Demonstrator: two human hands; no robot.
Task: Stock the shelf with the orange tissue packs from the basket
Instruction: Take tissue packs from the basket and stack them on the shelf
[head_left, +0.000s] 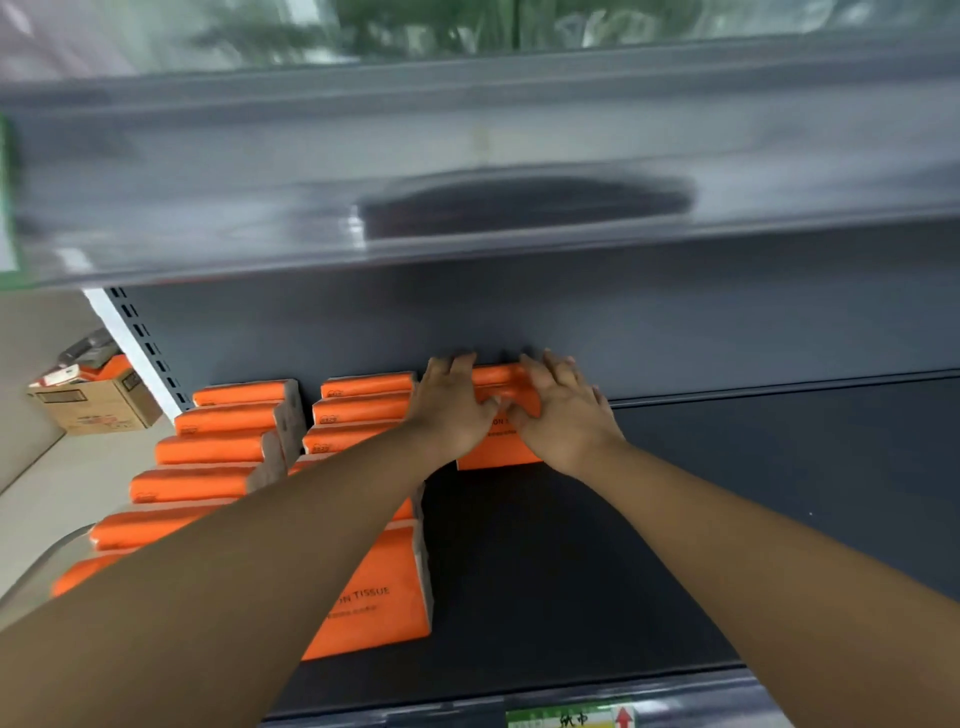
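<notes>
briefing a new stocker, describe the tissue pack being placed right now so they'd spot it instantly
On the dark grey shelf, two rows of orange packs fill the left end. Just right of them, at the back wall, one orange tissue pack stands alone, the only one with the left hand and right hand on it.

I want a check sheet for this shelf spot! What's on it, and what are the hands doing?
Surface: dark shelf.
Job's things: two rows of stocked packs at left; one orange tissue pack against the back wall.
Clutter: nothing seen.
Grippers: left hand and right hand both hold that pack, fingers over its top.
Cables: nothing seen.
Surroundings: blurred upper shelf above; cardboard box on the floor, left; price label on the front edge.
</notes>
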